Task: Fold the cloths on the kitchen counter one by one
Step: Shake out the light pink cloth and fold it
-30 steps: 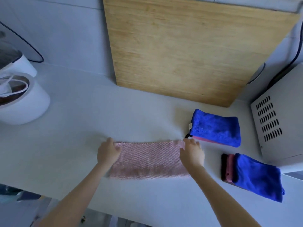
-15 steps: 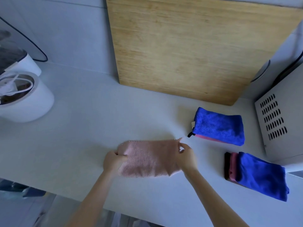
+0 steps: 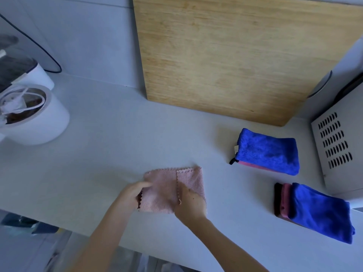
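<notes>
Head view: a person's two bare hands work a pink cloth [image 3: 167, 193] on a pale kitchen counter [image 3: 117, 144].
Change: a second ago the cloth lay as a long strip stretched between the hands; now it is doubled into a near-square, and the hands have come close together.
Cloth position: flat near the counter's front edge, between the two hands and touching both.
Left hand [image 3: 133, 194]: at the cloth's left edge, fingers reaching onto the top layer, grasping that edge, which lifts slightly.
Right hand [image 3: 191, 206]: knuckles up, covering the near right corner; whether it pinches or only presses, I cannot tell.
Cloth texture: thin, ribbed weave with zigzag-cut edges; one zigzag edge runs down the middle of the top.
Other cloths: two folded plush blue cloths to the right, well apart from the hands, the far stack [image 3: 269, 152] showing pink beneath, the near stack [image 3: 318, 211] showing pink and dark layers.
Surroundings: a bamboo cutting board [image 3: 225, 55] leans against the wall; a white vented appliance [image 3: 339, 150] stands far right; a round white pot [image 3: 39, 122] sits far left.
</notes>
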Demonstrator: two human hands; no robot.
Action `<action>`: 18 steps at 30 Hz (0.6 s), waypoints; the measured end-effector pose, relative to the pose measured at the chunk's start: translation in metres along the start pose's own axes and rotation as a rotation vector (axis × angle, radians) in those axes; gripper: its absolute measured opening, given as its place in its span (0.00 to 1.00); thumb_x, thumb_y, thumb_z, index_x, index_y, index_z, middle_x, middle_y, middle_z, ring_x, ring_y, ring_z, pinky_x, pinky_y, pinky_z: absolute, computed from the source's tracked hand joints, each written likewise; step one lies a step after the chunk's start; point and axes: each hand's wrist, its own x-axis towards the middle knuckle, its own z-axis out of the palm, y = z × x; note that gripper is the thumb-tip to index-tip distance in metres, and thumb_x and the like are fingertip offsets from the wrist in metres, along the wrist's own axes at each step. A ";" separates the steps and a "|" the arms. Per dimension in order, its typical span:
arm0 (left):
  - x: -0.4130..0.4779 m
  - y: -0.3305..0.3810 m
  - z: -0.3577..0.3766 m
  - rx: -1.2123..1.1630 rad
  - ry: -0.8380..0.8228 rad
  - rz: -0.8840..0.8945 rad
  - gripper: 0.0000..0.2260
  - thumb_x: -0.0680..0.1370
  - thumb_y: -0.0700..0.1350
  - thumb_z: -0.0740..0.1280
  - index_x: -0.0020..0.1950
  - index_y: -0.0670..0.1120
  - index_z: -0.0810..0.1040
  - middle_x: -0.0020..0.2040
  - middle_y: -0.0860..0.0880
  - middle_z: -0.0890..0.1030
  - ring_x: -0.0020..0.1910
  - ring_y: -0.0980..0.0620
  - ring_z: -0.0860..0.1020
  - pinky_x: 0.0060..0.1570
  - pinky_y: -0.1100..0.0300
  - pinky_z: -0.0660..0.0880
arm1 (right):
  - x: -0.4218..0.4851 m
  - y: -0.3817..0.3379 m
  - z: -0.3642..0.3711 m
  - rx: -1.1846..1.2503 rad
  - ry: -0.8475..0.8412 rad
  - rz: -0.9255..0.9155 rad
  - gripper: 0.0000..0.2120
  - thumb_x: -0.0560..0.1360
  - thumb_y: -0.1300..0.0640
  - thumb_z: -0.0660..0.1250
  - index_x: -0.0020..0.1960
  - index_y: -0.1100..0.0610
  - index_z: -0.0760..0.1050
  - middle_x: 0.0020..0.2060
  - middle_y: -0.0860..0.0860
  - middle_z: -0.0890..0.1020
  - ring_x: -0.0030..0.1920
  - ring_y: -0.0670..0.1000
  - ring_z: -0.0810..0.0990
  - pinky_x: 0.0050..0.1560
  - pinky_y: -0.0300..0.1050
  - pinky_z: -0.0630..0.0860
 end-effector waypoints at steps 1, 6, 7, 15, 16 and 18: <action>-0.002 0.001 -0.001 0.016 -0.018 0.013 0.06 0.73 0.38 0.68 0.47 0.36 0.78 0.42 0.39 0.77 0.38 0.44 0.76 0.38 0.55 0.72 | 0.000 0.000 -0.003 0.036 -0.009 0.009 0.17 0.71 0.56 0.62 0.60 0.50 0.69 0.43 0.47 0.79 0.45 0.53 0.78 0.39 0.41 0.69; -0.020 0.012 0.006 0.152 -0.001 0.255 0.06 0.71 0.32 0.68 0.39 0.42 0.76 0.26 0.47 0.71 0.22 0.52 0.69 0.24 0.65 0.65 | -0.007 0.015 -0.021 0.280 -0.028 0.103 0.18 0.73 0.60 0.58 0.62 0.55 0.74 0.47 0.52 0.84 0.49 0.53 0.80 0.48 0.43 0.77; -0.026 0.016 0.012 0.199 -0.015 0.306 0.06 0.70 0.32 0.69 0.38 0.42 0.76 0.26 0.47 0.73 0.23 0.52 0.71 0.25 0.65 0.67 | -0.008 0.022 -0.026 0.341 -0.015 0.128 0.21 0.73 0.63 0.57 0.65 0.56 0.72 0.49 0.53 0.84 0.49 0.52 0.81 0.47 0.42 0.77; -0.035 0.026 0.126 0.538 -0.152 0.300 0.07 0.71 0.30 0.64 0.41 0.42 0.73 0.37 0.45 0.76 0.34 0.48 0.80 0.30 0.56 0.82 | -0.024 0.061 -0.048 0.789 0.024 0.301 0.11 0.74 0.63 0.56 0.41 0.57 0.77 0.33 0.55 0.83 0.34 0.53 0.81 0.47 0.54 0.82; -0.033 0.025 0.137 0.572 -0.143 0.284 0.06 0.71 0.30 0.64 0.42 0.40 0.74 0.38 0.44 0.77 0.37 0.46 0.81 0.33 0.53 0.83 | -0.025 0.063 -0.048 0.796 0.011 0.319 0.12 0.75 0.58 0.58 0.38 0.59 0.77 0.33 0.56 0.83 0.33 0.53 0.81 0.46 0.54 0.83; -0.028 0.022 0.148 0.652 -0.132 0.252 0.06 0.72 0.30 0.63 0.39 0.39 0.74 0.36 0.43 0.78 0.40 0.43 0.82 0.42 0.48 0.82 | -0.026 0.063 -0.047 0.760 -0.029 0.348 0.18 0.75 0.47 0.61 0.38 0.61 0.78 0.33 0.57 0.84 0.34 0.54 0.83 0.45 0.50 0.82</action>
